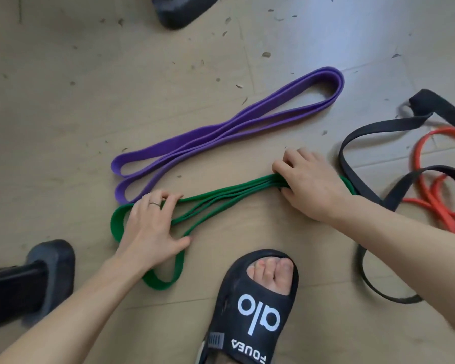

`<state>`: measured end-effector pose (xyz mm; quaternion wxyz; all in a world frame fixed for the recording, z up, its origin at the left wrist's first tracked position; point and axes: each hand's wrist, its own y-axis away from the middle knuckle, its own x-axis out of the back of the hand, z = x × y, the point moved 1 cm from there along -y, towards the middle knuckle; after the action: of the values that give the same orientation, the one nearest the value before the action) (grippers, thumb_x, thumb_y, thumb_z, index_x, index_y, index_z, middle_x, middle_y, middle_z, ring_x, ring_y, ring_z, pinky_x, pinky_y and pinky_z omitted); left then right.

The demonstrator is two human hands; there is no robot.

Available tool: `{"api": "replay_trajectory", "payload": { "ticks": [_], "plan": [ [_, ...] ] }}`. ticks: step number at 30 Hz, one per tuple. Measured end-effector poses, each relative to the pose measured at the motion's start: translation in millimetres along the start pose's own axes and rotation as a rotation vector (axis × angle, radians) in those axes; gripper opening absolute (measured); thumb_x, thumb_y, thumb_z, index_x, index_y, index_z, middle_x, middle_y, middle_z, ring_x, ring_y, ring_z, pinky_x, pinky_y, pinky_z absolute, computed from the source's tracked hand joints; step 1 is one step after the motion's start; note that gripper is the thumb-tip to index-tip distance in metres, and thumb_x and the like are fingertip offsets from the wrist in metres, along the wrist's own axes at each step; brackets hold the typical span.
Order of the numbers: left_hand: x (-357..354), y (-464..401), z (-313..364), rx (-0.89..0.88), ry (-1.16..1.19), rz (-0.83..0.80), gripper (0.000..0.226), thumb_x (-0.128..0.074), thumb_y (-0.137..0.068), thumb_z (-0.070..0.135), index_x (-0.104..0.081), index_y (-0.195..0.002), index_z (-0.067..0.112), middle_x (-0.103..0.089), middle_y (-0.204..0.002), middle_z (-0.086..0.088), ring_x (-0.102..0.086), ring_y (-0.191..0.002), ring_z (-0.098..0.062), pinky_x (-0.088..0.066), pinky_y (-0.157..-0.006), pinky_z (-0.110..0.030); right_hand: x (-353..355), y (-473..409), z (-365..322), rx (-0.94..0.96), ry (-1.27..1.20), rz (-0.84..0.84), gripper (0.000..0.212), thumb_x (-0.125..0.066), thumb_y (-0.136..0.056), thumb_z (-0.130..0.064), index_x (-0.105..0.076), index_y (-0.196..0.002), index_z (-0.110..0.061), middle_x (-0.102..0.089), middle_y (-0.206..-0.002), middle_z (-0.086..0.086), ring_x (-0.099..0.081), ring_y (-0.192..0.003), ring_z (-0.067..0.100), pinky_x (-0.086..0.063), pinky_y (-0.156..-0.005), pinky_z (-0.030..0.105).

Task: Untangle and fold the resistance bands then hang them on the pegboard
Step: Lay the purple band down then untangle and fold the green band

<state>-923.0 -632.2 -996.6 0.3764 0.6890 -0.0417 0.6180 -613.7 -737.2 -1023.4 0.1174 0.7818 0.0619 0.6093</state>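
A green resistance band [221,198] lies folded into several strands on the wooden floor. My left hand [153,224] rests on its left loops, fingers spread and slightly curled over the strands. My right hand [307,179] grips the bunched strands at the band's right end. Behind it, a purple band [229,130] lies folded flat in long loops. A black band [373,198] and an orange tube band [436,195] lie tangled together at the right.
My foot in a black slide sandal [255,311] stands just in front of the green band. Black rubber feet of some equipment sit at the lower left [50,269] and top centre [181,9]. Small debris dots the floor [63,101].
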Motion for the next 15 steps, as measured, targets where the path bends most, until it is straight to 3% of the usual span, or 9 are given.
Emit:
{"api": "replay_trajectory", "payload": {
  "ticks": [4, 8, 11, 15],
  "plan": [
    [-0.8, 7.5, -2.2, 0.05, -0.076, -0.039, 0.122, -0.072, -0.052, 0.08, -0.034, -0.153, 0.022, -0.042, -0.14, -0.006, -0.04, -0.134, -0.03, -0.032, -0.12, -0.045, -1.5, 6.8, -1.5, -0.012, 0.037, -0.043, 0.046, -0.07, -0.083, -0.035, -0.054, -0.121, -0.013, -0.053, -0.122, 0.013, -0.05, -0.11, 0.035, -0.039, -0.093, 0.044],
    [-1.1, 11.4, 0.3, 0.04, -0.136, -0.095, 0.124, -0.066, -0.054, 0.077, -0.026, -0.157, 0.023, -0.035, -0.145, -0.007, -0.035, -0.136, -0.03, -0.025, -0.121, -0.041, 2.7, 18.3, 2.9, -0.038, 0.04, -0.083, 0.075, -0.077, -0.071, -0.047, -0.048, -0.133, -0.015, -0.052, -0.119, 0.01, -0.051, -0.11, 0.035, -0.042, -0.099, 0.046],
    [0.4, 8.6, -2.6, 0.029, -0.178, -0.072, 0.099, -0.072, -0.064, 0.065, -0.039, -0.147, 0.022, -0.046, -0.135, -0.007, -0.047, -0.125, -0.029, -0.039, -0.109, -0.041, 3.9, 27.7, 7.2, -0.069, 0.065, -0.089, 0.085, -0.077, -0.064, -0.052, -0.048, -0.134, -0.014, -0.053, -0.117, 0.01, -0.054, -0.107, 0.035, -0.043, -0.096, 0.046],
    [-0.1, 4.1, -10.0, -0.057, -0.18, 0.004, 0.043, -0.07, -0.078, 0.04, -0.056, -0.113, 0.018, -0.064, -0.102, -0.004, -0.062, -0.093, -0.029, -0.049, -0.079, -0.04, 2.7, 31.2, 8.9, -0.055, 0.071, -0.06, 0.057, -0.078, -0.072, -0.042, -0.057, -0.118, -0.016, -0.056, -0.103, 0.008, -0.056, -0.096, 0.033, -0.046, -0.08, 0.043]
  ]
}}
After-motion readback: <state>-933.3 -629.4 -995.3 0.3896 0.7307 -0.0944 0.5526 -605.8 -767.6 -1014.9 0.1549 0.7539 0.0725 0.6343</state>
